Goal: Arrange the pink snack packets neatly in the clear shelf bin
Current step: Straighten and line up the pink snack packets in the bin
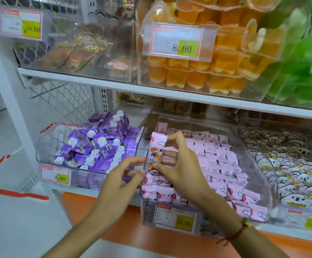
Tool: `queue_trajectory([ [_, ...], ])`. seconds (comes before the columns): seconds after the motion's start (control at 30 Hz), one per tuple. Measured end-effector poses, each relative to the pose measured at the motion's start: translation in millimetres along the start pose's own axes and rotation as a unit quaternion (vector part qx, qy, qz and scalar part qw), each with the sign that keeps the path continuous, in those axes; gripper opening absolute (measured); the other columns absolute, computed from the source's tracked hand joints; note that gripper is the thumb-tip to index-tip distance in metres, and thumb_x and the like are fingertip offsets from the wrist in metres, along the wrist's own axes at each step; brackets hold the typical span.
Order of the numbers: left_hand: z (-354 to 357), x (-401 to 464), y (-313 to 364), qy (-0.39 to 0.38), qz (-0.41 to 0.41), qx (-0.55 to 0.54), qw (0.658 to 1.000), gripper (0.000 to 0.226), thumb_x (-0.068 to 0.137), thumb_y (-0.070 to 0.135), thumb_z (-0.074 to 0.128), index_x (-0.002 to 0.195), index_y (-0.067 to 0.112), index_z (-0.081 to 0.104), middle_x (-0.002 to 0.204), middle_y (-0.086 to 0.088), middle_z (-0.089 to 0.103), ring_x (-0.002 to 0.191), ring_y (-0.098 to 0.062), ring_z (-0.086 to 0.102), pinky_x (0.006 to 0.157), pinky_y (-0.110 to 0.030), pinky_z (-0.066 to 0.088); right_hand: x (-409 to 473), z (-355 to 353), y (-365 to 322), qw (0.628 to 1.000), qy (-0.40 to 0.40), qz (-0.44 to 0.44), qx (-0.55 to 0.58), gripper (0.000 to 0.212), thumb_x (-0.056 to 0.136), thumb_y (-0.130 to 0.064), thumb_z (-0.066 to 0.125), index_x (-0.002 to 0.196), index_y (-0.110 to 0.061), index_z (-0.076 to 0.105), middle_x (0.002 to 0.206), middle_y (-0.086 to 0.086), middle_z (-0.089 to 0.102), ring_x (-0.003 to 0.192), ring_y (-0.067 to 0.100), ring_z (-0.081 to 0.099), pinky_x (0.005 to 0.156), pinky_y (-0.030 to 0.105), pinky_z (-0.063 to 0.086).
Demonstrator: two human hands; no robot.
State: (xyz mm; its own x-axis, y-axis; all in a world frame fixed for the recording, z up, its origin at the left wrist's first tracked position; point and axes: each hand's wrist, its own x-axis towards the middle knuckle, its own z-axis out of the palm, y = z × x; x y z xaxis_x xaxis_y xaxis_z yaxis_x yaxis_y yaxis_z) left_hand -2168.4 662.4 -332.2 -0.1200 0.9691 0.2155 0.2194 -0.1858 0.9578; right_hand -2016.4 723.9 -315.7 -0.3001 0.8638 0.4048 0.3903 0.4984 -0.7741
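Observation:
A clear shelf bin (252,149) on the lower shelf is filled with rows of pink snack packets (218,164). At its front left corner my right hand (177,164) holds one pink packet (156,151) upright between thumb and curled fingers, its cartoon face turned toward me. My left hand (123,175) is just left of that packet, outside the bin's left wall, fingers loosely curled with the fingertips close to the packet's lower edge; I cannot tell if they touch it. More pink packets (162,192) lie stacked under the held one.
A bin of purple cartons (95,148) sits to the left, and a bin of white and brown packets (291,161) to the right. Orange jelly cups (216,58) fill the bin on the shelf above. Price tags (175,217) hang on the bin fronts.

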Motion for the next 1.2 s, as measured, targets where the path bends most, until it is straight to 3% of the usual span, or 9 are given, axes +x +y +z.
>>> queue_trajectory([
  [0.07, 0.5, -0.5, 2.5, 0.000, -0.005, 0.001, 1.000, 0.027, 0.090, -0.001, 0.055, 0.103, 0.021, 0.063, 0.087, -0.006, 0.069, 0.070, 0.001, 0.061, 0.071, -0.015, 0.050, -0.7, 2.2, 1.8, 0.992, -0.011, -0.009, -0.126, 0.045, 0.078, -0.028, 0.074, 0.092, -0.042, 0.034, 0.084, -0.021, 0.056, 0.081, -0.003, 0.056, 0.060, 0.010, 0.043],
  [0.17, 0.1, 0.1, 2.4, 0.014, 0.007, 0.038, 0.999, 0.029, 0.088, 0.007, 0.059, 0.109, 0.027, 0.059, 0.089, -0.003, 0.067, 0.076, 0.003, 0.061, 0.073, -0.010, 0.047, -4.3, -4.1, 9.4, 0.941, -0.073, -0.045, -0.329, 0.020, 0.089, -0.043, 0.056, 0.102, -0.027, 0.059, 0.112, -0.011, 0.058, 0.112, 0.013, 0.044, 0.082, 0.027, 0.040],
  [0.33, -3.2, 0.3, -1.9, 0.027, 0.115, 0.169, 0.979, 0.035, 0.087, 0.012, 0.061, 0.115, 0.033, 0.056, 0.114, 0.013, 0.058, 0.101, 0.004, 0.055, 0.087, -0.015, 0.045, -11.5, -20.7, 10.7, 0.946, -0.177, -0.001, -0.273, 0.034, 0.101, -0.033, 0.037, 0.129, -0.027, 0.055, 0.144, -0.005, 0.042, 0.131, 0.016, 0.033, 0.101, 0.029, 0.033],
  [0.5, -5.6, 20.2, 22.7, 0.017, 0.286, 0.324, 0.902, 0.017, 0.090, 0.020, 0.057, 0.104, 0.021, 0.066, 0.111, 0.011, 0.061, 0.103, -0.006, 0.052, 0.090, -0.023, 0.039, -40.3, -51.2, 9.8, 0.959, -0.060, -0.002, -0.277, 0.037, 0.097, -0.034, 0.043, 0.134, -0.033, 0.045, 0.135, -0.014, 0.047, 0.123, 0.004, 0.037, 0.088, 0.018, 0.034],
  [0.63, 2.3, 45.5, 41.4, -0.134, 0.274, 0.408, 0.861, 0.025, 0.093, 0.025, 0.058, 0.116, 0.031, 0.062, 0.117, 0.013, 0.061, 0.110, -0.009, 0.049, 0.087, -0.029, 0.041, -61.4, -61.2, 13.3, 0.942, -0.066, -0.002, -0.329, 0.043, 0.096, -0.043, 0.043, 0.137, -0.031, 0.043, 0.138, -0.014, 0.045, 0.124, 0.005, 0.037, 0.095, 0.019, 0.033],
  [0.8, 24.8, 66.8, 33.9, -0.197, 0.264, 0.580, 0.745, 0.034, 0.092, 0.040, 0.055, 0.125, 0.032, 0.056, 0.124, 0.010, 0.061, 0.113, -0.019, 0.053, 0.079, -0.027, 0.033, -72.1, -54.2, 24.2, 0.915, -0.121, -0.005, -0.386, 0.049, 0.100, -0.046, 0.023, 0.146, -0.033, 0.028, 0.150, -0.013, 0.027, 0.137, 0.004, 0.020, 0.109, 0.016, 0.012],
  [1.0, 25.6, 74.3, 33.9, -0.220, 0.239, 0.570, 0.754, 0.032, 0.086, 0.042, 0.063, 0.116, 0.032, 0.061, 0.112, 0.010, 0.065, 0.106, -0.017, 0.056, 0.077, -0.029, 0.040, -73.1, -57.0, 24.8, 0.922, -0.109, 0.004, -0.371, 0.048, 0.100, -0.047, 0.025, 0.146, -0.035, 0.030, 0.146, -0.012, 0.034, 0.133, 0.006, 0.025, 0.107, 0.017, 0.016],
  [1.1, 26.3, 73.4, 36.9, -0.218, 0.238, 0.579, 0.749, 0.029, 0.085, 0.042, 0.064, 0.112, 0.032, 0.060, 0.108, 0.010, 0.064, 0.105, -0.015, 0.054, 0.075, -0.029, 0.040, -70.0, -49.5, 21.4, 0.903, -0.109, 0.000, -0.415, 0.051, 0.099, -0.047, 0.010, 0.148, -0.038, 0.019, 0.142, -0.009, 0.035, 0.128, 0.013, 0.029, 0.103, 0.028, 0.022],
  [1.2, 28.1, 70.5, 39.2, -0.201, 0.235, 0.592, 0.745, 0.025, 0.087, 0.040, 0.062, 0.110, 0.031, 0.060, 0.110, 0.009, 0.065, 0.104, -0.017, 0.057, 0.071, -0.028, 0.035, -60.3, -41.7, 17.5, 0.893, -0.093, 0.009, -0.440, 0.050, 0.100, -0.043, 0.010, 0.142, -0.035, 0.034, 0.136, -0.005, 0.040, 0.121, 0.019, 0.032, 0.098, 0.037, 0.027],
])
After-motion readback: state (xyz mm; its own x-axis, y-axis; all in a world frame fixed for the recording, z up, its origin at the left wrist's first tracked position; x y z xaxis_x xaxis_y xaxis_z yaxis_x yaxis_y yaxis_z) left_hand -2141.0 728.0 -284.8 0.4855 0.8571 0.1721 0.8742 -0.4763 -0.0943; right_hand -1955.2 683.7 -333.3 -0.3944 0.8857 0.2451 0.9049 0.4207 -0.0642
